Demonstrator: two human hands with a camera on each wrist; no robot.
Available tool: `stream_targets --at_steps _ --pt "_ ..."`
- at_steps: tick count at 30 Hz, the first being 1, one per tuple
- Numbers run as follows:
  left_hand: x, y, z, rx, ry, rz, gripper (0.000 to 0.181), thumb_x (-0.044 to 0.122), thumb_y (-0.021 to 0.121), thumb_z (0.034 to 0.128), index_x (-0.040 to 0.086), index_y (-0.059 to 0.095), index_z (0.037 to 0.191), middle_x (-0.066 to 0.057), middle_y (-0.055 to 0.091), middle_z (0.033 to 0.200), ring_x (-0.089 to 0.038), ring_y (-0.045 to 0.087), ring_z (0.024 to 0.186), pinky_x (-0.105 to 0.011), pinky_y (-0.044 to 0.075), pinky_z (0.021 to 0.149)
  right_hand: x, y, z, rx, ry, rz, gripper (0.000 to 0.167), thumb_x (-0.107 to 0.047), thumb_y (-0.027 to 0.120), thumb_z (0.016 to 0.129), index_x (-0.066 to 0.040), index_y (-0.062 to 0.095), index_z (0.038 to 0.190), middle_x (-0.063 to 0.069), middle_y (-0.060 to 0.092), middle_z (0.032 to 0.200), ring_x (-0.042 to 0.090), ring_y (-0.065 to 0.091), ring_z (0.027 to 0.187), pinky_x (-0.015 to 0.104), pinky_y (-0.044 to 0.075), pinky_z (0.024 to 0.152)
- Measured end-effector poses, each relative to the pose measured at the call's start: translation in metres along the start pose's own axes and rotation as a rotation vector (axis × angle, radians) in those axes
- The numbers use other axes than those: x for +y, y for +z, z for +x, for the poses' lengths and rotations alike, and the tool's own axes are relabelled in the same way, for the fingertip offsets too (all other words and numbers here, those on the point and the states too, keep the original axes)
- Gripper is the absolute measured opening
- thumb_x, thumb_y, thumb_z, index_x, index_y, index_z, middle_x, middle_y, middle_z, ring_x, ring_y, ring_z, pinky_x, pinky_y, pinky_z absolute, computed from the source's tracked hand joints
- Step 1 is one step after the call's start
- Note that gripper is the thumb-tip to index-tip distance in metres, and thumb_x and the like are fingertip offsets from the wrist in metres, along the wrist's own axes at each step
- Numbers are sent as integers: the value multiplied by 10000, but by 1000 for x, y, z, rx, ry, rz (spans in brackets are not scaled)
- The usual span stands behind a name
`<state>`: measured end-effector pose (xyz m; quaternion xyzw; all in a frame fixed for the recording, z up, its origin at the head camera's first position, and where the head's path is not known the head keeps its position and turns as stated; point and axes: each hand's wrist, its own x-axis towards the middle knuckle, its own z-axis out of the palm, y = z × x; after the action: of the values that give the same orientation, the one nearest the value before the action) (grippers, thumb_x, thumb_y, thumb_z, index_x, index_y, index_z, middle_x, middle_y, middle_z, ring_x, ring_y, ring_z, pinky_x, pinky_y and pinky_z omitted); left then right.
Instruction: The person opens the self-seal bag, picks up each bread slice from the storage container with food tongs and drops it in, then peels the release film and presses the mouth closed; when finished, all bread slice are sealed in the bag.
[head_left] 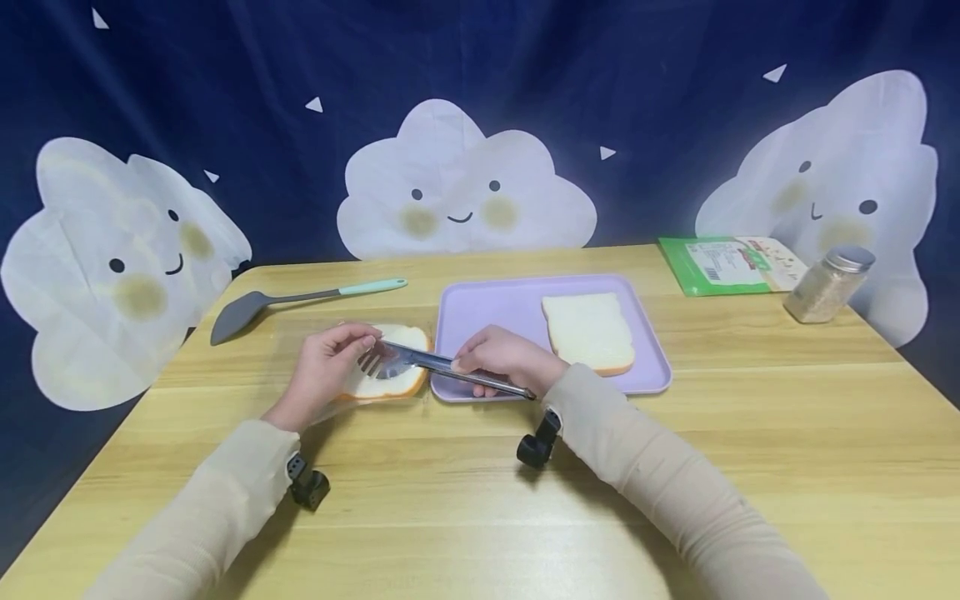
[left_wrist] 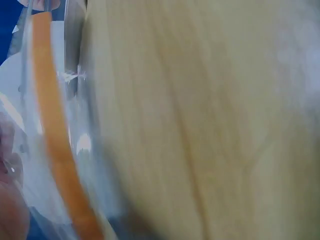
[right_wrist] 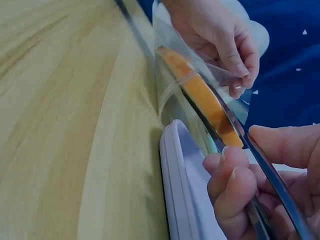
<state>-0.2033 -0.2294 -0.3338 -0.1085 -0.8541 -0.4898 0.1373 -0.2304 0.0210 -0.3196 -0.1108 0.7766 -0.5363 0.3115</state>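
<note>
A bread slice (head_left: 405,385) with an orange-brown crust sits at least partly inside a clear plastic bag (right_wrist: 172,37), left of the lilac tray. My left hand (head_left: 330,367) pinches the bag's edge between thumb and fingers. Metal tongs (head_left: 442,364) are gripped in my right hand (head_left: 506,358). Their slotted end lies over the slice's upper face; in the right wrist view the two arms pass either side of the crust (right_wrist: 205,100). In the left wrist view the crust (left_wrist: 55,115) shows through the plastic, and little of the left hand is visible.
On the lilac tray (head_left: 487,310) lies another bread slice (head_left: 588,332). A grey spatula (head_left: 251,312) with a mint handle rests at the back left. A green-and-white packet (head_left: 723,267) and a glass jar (head_left: 828,287) with a metal lid are at the back right.
</note>
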Motion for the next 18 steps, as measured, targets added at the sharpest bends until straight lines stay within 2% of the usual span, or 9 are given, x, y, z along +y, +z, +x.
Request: stream_targets --at_steps 7,13,18 --pt "-4 0 -2 -11 -2 -36 172 65 579 905 -61 668 982 -247 664 952 47 612 799 -108 469 756 0 5 2 1 8 22 266 -51 582 868 69 607 1105 91 596 682 110 514 449 202 448 426" --pt "-5 0 -1 16 18 22 160 81 604 892 -38 684 962 -205 669 984 51 579 839 -97 455 745 -1 9 4 21 -4 -38 222 -55 591 864 42 627 1061 89 609 730 119 506 470 211 441 439" --pt "-4 1 0 24 -6 14 148 53 600 890 -57 673 955 -180 677 964 35 581 816 -109 465 735 -2 9 4 4 3 40 251 -34 579 864 41 592 1103 94 591 744 126 507 459 209 437 424"
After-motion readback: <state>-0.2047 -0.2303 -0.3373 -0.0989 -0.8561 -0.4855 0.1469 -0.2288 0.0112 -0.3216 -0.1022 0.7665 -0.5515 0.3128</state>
